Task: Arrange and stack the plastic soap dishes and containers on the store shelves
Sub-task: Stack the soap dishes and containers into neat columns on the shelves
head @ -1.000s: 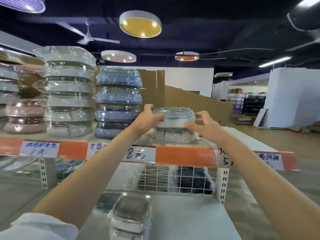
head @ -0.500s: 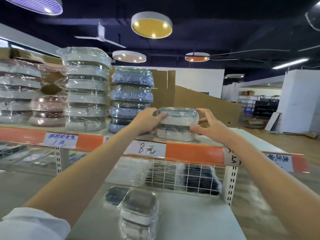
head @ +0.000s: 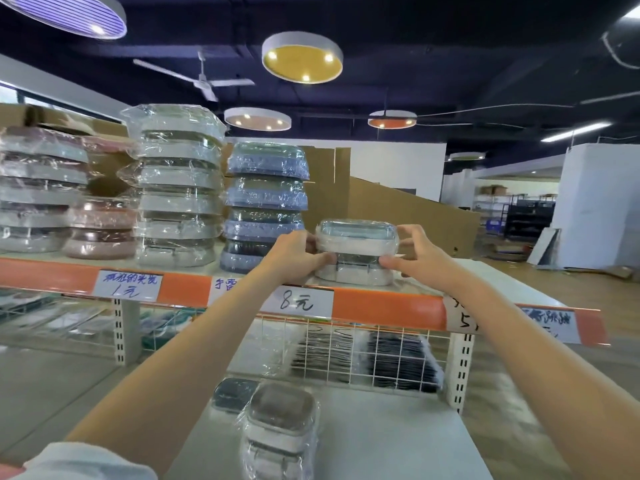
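Orange edging runs along the front of the store shelf (head: 381,308), which crosses the middle of the frame from left to right and is carried on white slotted uprights. White price labels with handwritten characters are fixed to that edging, 1 at centre left and 1 at centre (head: 304,301). On the shelf, in the left half of the frame, stacks of film-wrapped dishes are seen: a white stack (head: 176,188) at upper left of centre, a blue stack (head: 266,202) just beside it to the right, and a pink stack (head: 100,230) further left. Brown cardboard (head: 398,206) stands behind the shelf at centre right.

A white lower surface (head: 398,438) fills the bottom centre of the frame. On it a wrapped white container (head: 280,434) stands at bottom centre, with a darker dish (head: 230,396) just behind it to the left.

The wrapped white soap dish (head: 356,251) is set on the shelf at the centre of the frame, just right of the blue stack. It is held from both sides: the left hand (head: 294,254) grips its left end, with the thumb laid across the front face, and the right hand (head: 419,258) is curled at its right end, the thumb touching the lower front edge and the fingers bent above the lid's right corner. The 2 hands are kept apart by the width of the dish. A white sleeve (head: 79,462) is seen at the bottom left corner.
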Demonstrator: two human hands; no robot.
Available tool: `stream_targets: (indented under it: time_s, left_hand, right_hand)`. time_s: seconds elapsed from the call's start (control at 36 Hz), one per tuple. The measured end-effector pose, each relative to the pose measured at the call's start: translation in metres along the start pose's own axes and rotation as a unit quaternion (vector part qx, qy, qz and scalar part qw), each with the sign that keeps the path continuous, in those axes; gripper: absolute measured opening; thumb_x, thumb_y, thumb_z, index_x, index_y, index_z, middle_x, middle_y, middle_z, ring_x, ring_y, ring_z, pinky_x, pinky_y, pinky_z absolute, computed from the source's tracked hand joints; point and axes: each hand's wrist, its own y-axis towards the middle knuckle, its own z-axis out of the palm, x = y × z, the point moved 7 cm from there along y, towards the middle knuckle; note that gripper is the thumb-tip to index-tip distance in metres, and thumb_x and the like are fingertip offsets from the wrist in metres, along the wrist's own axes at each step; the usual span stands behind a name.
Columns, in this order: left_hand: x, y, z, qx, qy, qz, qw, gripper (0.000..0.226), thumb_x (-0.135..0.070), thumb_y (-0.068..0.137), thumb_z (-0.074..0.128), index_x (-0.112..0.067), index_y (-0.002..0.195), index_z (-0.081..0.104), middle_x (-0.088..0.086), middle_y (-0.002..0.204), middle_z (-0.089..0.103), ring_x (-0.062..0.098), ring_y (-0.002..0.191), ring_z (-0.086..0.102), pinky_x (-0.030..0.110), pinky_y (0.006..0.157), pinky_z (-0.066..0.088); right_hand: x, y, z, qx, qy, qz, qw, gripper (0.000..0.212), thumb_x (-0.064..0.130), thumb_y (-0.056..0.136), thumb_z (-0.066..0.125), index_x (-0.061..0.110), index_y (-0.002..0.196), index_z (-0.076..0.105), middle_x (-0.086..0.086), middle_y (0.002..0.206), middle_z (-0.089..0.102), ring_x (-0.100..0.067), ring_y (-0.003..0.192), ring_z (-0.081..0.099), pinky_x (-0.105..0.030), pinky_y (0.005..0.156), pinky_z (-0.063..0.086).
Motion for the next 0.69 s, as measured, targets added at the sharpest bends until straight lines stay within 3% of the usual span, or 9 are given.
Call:
stream_targets:
  time_s: [0.14, 0.28, 0.39, 0.58, 0.69]
  left_hand:
    - [-0.0003, 0.0017, 0.0012, 0.002, -0.019, -0.006, 1.000, 0.052, -0.047, 0.088, 0.060, -0.007, 0.119, 0.052, 0.004, 0.118, 0.064, 0.016, 0.102, 0.057, 0.026, 0.084, 0.044]
    - [-0.0008, 0.0016, 0.0007, -0.004, -0.002, 0.000, 1.000, 0.044, -0.044, 0.090, 0.058, -0.008, 0.115, 0.052, 0.004, 0.112, 0.066, 0.014, 0.095, 0.058, 0.024, 0.078, 0.041]
    - [0.0002, 0.0000, -0.0029, -0.027, 0.011, 0.003, 1.000, 0.039, -0.042, 0.090, 0.059, -0.007, 0.108, 0.057, 0.006, 0.104, 0.068, 0.019, 0.099, 0.062, 0.031, 0.085, 0.048]
    - [-0.0007, 0.0008, -0.0041, -0.028, 0.041, 0.011, 0.999, 0.040, -0.042, 0.091, 0.059, -0.004, 0.102, 0.065, 0.010, 0.096, 0.071, 0.021, 0.091, 0.066, 0.034, 0.084, 0.052]
    - [-0.0034, -0.0004, -0.0046, -0.024, 0.047, 0.015, 0.999, 0.039, -0.042, 0.091, 0.058, -0.006, 0.102, 0.067, 0.010, 0.093, 0.071, 0.021, 0.087, 0.066, 0.029, 0.079, 0.049]
  right_hand:
    - [-0.0077, 0.0030, -0.0017, -0.004, -0.008, 0.019, 1.000, 0.070, 0.047, 0.086, 0.061, 0.020, 0.140, 0.026, 0.003, 0.124, 0.049, -0.015, 0.110, 0.051, -0.040, 0.101, 0.044]
    - [-0.0080, 0.0053, 0.0003, 0.008, -0.017, 0.005, 1.000, 0.068, 0.042, 0.088, 0.061, 0.019, 0.141, 0.025, 0.006, 0.123, 0.045, -0.012, 0.113, 0.048, -0.032, 0.101, 0.040]
    - [-0.0090, 0.0071, 0.0031, 0.019, -0.025, -0.004, 0.999, 0.066, 0.039, 0.088, 0.062, 0.021, 0.140, 0.026, 0.004, 0.131, 0.044, -0.016, 0.123, 0.045, -0.043, 0.109, 0.036]
    - [-0.0068, 0.0066, 0.0028, 0.012, -0.036, -0.008, 0.999, 0.057, 0.030, 0.090, 0.063, 0.018, 0.136, 0.032, 0.001, 0.129, 0.050, -0.018, 0.120, 0.050, -0.042, 0.108, 0.038]
    - [-0.0043, 0.0046, 0.0022, 0.009, -0.042, -0.006, 0.999, 0.053, 0.026, 0.091, 0.062, 0.015, 0.135, 0.035, -0.003, 0.133, 0.051, -0.019, 0.118, 0.053, -0.043, 0.104, 0.042]
